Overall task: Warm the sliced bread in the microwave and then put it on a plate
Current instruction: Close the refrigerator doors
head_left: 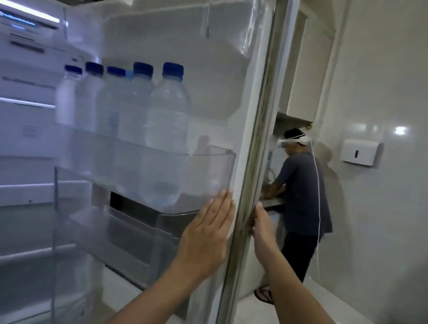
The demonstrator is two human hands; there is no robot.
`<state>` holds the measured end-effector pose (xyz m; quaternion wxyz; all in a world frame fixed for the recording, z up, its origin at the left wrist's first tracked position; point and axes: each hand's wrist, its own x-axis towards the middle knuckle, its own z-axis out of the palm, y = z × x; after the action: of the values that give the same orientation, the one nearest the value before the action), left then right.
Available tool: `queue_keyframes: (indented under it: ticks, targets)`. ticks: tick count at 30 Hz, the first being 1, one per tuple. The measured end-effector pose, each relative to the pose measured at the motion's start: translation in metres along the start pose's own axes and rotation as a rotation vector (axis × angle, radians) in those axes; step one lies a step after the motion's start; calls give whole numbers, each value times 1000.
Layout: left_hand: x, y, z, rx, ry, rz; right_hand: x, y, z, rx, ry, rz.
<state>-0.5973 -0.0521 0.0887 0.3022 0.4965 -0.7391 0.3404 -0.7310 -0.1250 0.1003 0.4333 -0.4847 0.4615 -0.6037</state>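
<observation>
Head — left hand, right hand on one door — five bottles

Five blue-capped bottles; two hands; one fridge door; one person; one dispenser.

A kitchen: an open fridge door holds blue-capped water bottles in its door shelf, beside lit fridge shelves, with tiled walls, a wall cabinet and a paper dispenser beyond.
</observation>
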Motion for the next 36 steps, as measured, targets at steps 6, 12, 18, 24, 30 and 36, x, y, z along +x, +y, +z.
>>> queue_keyframes:
  ticks: [6, 12, 18, 24, 30, 36]
  targets:
    - [-8, -1, 5, 158, 26, -16, 1, 12, -2, 98, -64, 9]
    - [-23, -11, -3, 316, 27, -27, -19, 22, -1, 166, -107, -39]
    - [-53, -41, -26, 424, 69, -24, -62, 23, 25, 101, -36, -295]
    - [-92, -71, -54, 437, 90, -89, -100, 34, 57, 34, -67, -469]
    - [-126, -92, -84, 424, -45, -316, -146, 35, 87, -48, -202, -580]
    - [-156, -116, -117, 283, -160, -497, -176, 36, 116, -107, -429, -622]
